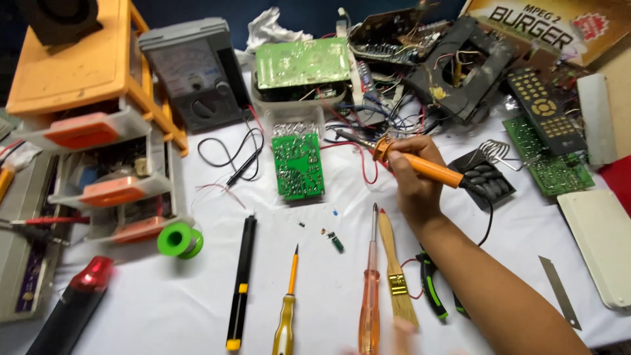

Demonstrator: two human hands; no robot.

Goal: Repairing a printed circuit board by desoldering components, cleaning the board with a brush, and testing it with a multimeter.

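Head camera, looking down on a desk point(342, 289) covered with a white cloth and crowded with electronics.

The right hand point(411, 184) reaches in from the lower right, its fingers wrapped around the orange handle of a soldering iron point(420, 165). The iron's metal tip points left, towards a small green circuit board point(298, 164) lying flat near the middle of the desk; tip and board are apart. A black cord runs from the iron's back end down past the wrist. At the bottom edge, a blurred fingertip of the left hand point(401, 329) shows; whether that hand is spread or holding anything cannot be told.

Three green circuit boards are clear to see: the small one, a larger one point(302, 62) on a clear tray behind it, and a third point(549, 161) at the right beside a black remote control point(545, 108).

In a row along the front lie a black and yellow pen-shaped tool point(240, 283), two screwdrivers, one yellow point(287, 309) and one clear orange point(370, 296), a small paintbrush point(394, 269), and green-handled pliers point(430, 286). A green solder spool point(179, 240) sits at the left, beside stacked orange-fronted drawers point(98, 158). A grey dial meter point(190, 72) stands behind. A tan cardboard box point(559, 23) with a red badge fills the top right corner.
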